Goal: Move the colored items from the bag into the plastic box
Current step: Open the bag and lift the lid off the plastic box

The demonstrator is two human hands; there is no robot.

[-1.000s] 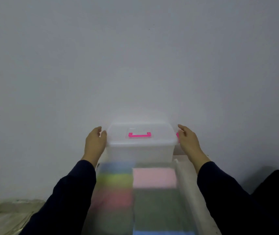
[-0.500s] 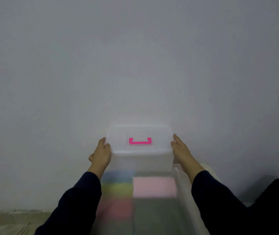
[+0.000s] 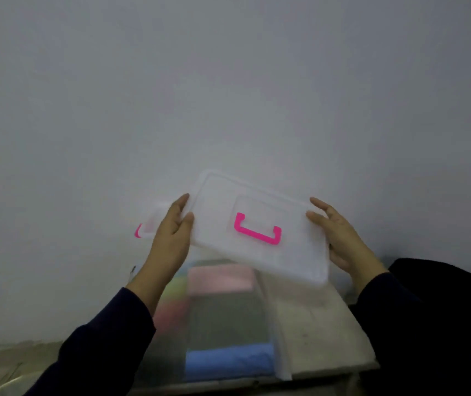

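Filling the upper two thirds of the frame is a plain pale grey-white wall [image 3: 228,81]. At lower centre a worn, pale-topped table [image 3: 320,338] carries a clear plastic bag of folded coloured cloths [image 3: 222,318], pink, green, grey and blue, all blurred. Above it a translucent white plastic lid with a bright pink handle [image 3: 260,232] is held tilted, off the translucent plastic box [image 3: 149,221], whose rim and pink latch peek out behind the left hand [image 3: 171,238]. That hand grips the lid's left edge; the right hand [image 3: 340,235] grips its right edge. Dark sleeves [image 3: 108,347] fill the lower corners.
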